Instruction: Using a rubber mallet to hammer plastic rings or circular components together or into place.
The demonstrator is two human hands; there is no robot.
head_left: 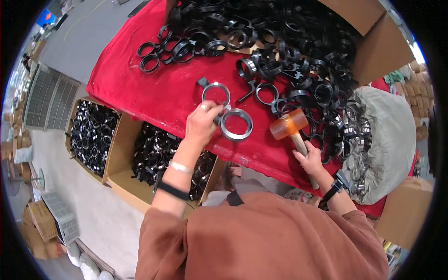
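— While the red cloth (pixel 154 88) covers the whole bench, what takes up most of it?

— A great heap of loose black clamp rings (pixel 289 42), spilling from a brown carton (pixel 373 32) at the far side and running down the right edge. Beside that, on the right, a grey sack (pixel 396 126) lies open with shiny metal bands (pixel 357 144) showing at its mouth.

— And on the floor?

— Two open cartons (pixel 119 154) to the left, below the bench edge, both well filled with black-and-metal rings (pixel 91 133). Judging from that, a good deal looks finished, yet the pile on the cloth is far larger, so most of the work seems left.

— What are the hands doing?

— The right hand (pixel 310 161) is closed round the wooden handle of a mallet with an orange head (pixel 289 125); the head hangs just over the cloth, near the ring in hand. The left hand (pixel 203 122) pinches the side lug of a metal-lined ring (pixel 236 123) between thumb and fingers, fingers curled tight, the ring lying flat on the cloth.

— Anything close by?

— A second lined ring (pixel 215 93) lies just behind the held one, near but apart from it. A few single black rings (pixel 150 56) are scattered toward the far left corner.

— Is the liner seated?

— I cannot tell at this size.
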